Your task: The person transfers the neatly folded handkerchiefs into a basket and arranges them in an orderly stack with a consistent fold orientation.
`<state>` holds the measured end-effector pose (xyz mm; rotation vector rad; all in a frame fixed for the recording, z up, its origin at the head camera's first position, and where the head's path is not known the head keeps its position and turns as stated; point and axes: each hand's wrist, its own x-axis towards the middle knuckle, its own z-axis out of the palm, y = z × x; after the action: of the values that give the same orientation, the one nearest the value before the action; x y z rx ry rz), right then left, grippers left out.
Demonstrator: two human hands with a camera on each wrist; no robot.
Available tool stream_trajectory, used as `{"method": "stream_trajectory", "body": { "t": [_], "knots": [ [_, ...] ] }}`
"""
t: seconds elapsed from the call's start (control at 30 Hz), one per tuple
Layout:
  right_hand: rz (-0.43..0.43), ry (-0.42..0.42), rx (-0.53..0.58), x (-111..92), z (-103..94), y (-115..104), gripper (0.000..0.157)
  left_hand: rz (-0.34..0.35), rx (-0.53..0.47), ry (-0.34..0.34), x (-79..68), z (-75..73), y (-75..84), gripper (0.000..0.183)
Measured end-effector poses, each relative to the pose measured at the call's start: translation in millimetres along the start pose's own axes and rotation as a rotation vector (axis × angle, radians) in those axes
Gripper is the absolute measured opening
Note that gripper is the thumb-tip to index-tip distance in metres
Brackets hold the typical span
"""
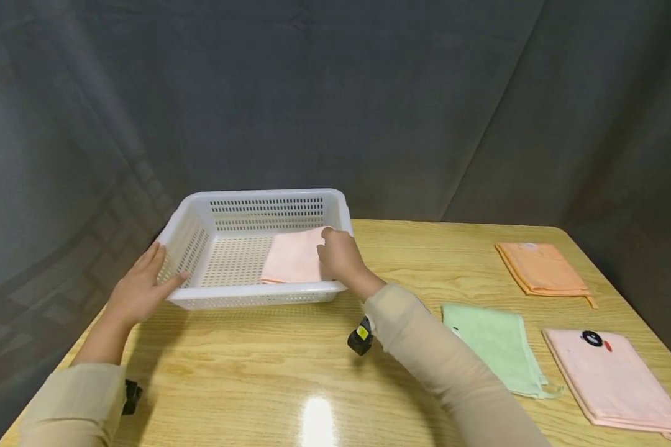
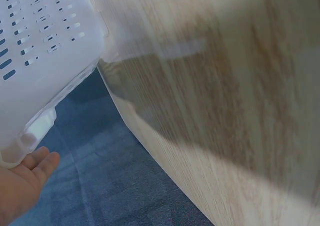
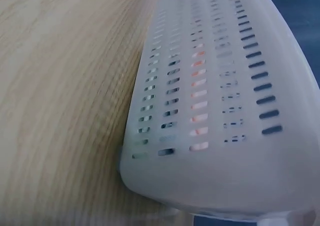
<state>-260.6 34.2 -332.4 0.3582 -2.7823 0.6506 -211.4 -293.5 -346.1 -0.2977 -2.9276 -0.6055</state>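
A white perforated plastic basket (image 1: 257, 290) stands towards the back of the wooden table. My left hand (image 1: 140, 287) rests on its front left corner, thumb spread over the rim and fingers fairly straight along the outside. In the left wrist view, the fingers (image 2: 44, 163) touch the rim from outside. Inside the basket, at its right end, lies a folded pale pink towel (image 1: 292, 257). My right hand (image 1: 341, 256) reaches over the front right of the basket and grips the towel's right side with curled fingers. The right wrist view shows pink through the basket's slots, but not the hand.
On the right of the table (image 1: 246, 372) lie three folded towels: an orange one (image 1: 545, 267) at the back, a mint green one (image 1: 492, 344) nearer the middle, and a pink one (image 1: 609, 379) near the front right. A dark curtain (image 1: 391, 112) hangs behind the table.
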Motion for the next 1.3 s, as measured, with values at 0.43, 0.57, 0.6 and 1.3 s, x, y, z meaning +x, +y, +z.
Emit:
{"method": "stream_trajectory", "body": {
  "t": [0.43, 0.57, 0.6, 1.3],
  "knots": [
    [0.044, 0.108, 0.446, -5, -1.5, 6, 0.021, -0.006, 0.001, 0.004, 1.3, 0.6, -1.0, 0.077],
    [0.143, 0.072, 0.751, -5, -5.6, 12, 0.019, -0.003, -0.003, 0.007, 1.0, 0.5, -0.4, 0.077],
    [0.163, 0.06, 0.811, -6, -6.8, 13, 0.019, -0.004, -0.003, 0.006, 0.8, 0.6, -0.5, 0.077],
    [0.285, -0.081, 1.048, -42, -42.0, 44, 0.026, -0.007, -0.01, -0.029, -1.4, -1.3, -0.6, 0.077]
  ]
}}
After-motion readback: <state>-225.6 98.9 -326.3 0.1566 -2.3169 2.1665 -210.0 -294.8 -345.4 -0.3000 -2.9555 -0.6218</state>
